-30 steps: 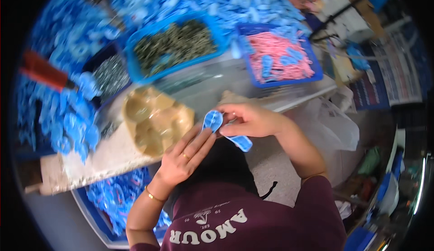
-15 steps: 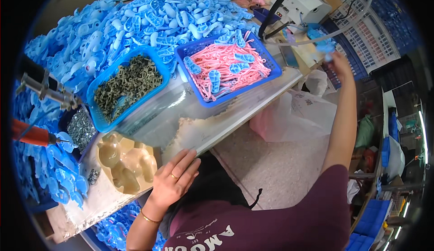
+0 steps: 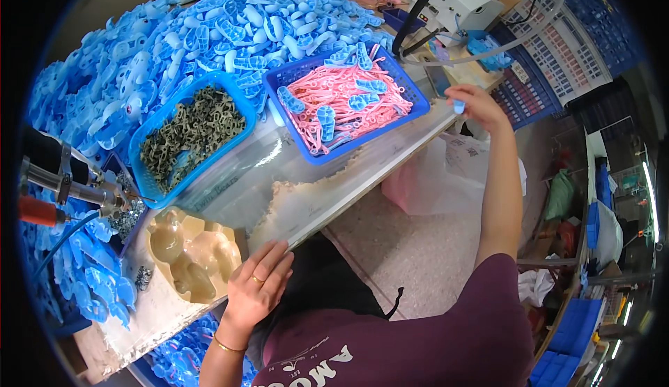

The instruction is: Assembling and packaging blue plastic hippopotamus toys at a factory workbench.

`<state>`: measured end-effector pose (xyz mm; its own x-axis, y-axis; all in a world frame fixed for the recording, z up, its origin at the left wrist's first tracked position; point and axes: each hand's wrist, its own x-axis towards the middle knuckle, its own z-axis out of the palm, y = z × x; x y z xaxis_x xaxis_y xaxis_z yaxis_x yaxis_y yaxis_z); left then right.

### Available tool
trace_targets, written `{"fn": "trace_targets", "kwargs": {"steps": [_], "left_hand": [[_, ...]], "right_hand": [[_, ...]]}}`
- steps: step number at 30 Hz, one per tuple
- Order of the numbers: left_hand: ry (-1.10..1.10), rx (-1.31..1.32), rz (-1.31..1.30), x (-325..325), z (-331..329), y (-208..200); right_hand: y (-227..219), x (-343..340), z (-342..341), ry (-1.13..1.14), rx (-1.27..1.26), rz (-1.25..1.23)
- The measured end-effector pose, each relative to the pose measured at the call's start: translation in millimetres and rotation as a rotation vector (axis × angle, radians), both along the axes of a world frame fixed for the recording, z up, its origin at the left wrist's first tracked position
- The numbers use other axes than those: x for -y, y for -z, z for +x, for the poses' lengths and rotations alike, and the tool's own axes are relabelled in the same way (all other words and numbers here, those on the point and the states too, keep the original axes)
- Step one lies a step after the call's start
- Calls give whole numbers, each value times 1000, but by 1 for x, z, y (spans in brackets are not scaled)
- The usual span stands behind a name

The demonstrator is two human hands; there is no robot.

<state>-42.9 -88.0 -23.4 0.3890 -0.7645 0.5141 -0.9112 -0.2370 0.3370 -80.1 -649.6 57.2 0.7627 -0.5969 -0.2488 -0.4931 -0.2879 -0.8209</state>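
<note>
Nearest: person in a maroon shirt (image 3: 418,345), both forearms coming up from the bottom edge. Left hand (image 3: 259,286) rests at the near edge of the workbench (image 3: 306,206), fingers loosely spread, palm down, holding nothing; ring on one finger, thin bracelet at the wrist. It lies just beside a tan moulded jig (image 3: 188,254) with rounded hollows. Left of the jig, a small heap of metal screws (image 3: 127,214) and a pneumatic screwdriver (image 3: 66,185) with a red grip, pointing right. Loose blue plastic parts (image 3: 97,275) hang at the bench's left end.

Mid bench: blue basket of dark olive plastic pieces (image 3: 191,132), and right of it a second blue basket of pink plastic sprues (image 3: 345,101) with a few blue sole-shaped parts on top. The baskets stand near each other, not clearly touching.

Right hand (image 3: 477,104) is stretched out well to the right, past the bench corner, fingers pinched on a small light-blue plastic part (image 3: 458,107); most of the part is hidden by the fingers, so its shape is hard to tell.

Far: big pile of blue shoe-shaped plastic parts (image 3: 230,24) covering the back of the bench. Beyond the right hand, a white machine box (image 3: 463,0) with a black post and a grey hose.
</note>
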Motion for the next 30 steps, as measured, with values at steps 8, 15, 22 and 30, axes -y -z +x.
{"fn": "trace_targets", "kwargs": {"steps": [8,15,22,30], "left_hand": [[-8,-6,-2,-4,0,-5],[1,-26,-10,-2,-3,-6],[-13,-11,-11,-8,-4,-5],[-39,-2,-16,-22,-2,-4]], "right_hand": [[-26,-103,24,-498,-177,-4],[29,-115,94,-639,-5,-776],[46,-142,127,-899,-50,-1154],[37,-137,113,-768,62,-1225]]}}
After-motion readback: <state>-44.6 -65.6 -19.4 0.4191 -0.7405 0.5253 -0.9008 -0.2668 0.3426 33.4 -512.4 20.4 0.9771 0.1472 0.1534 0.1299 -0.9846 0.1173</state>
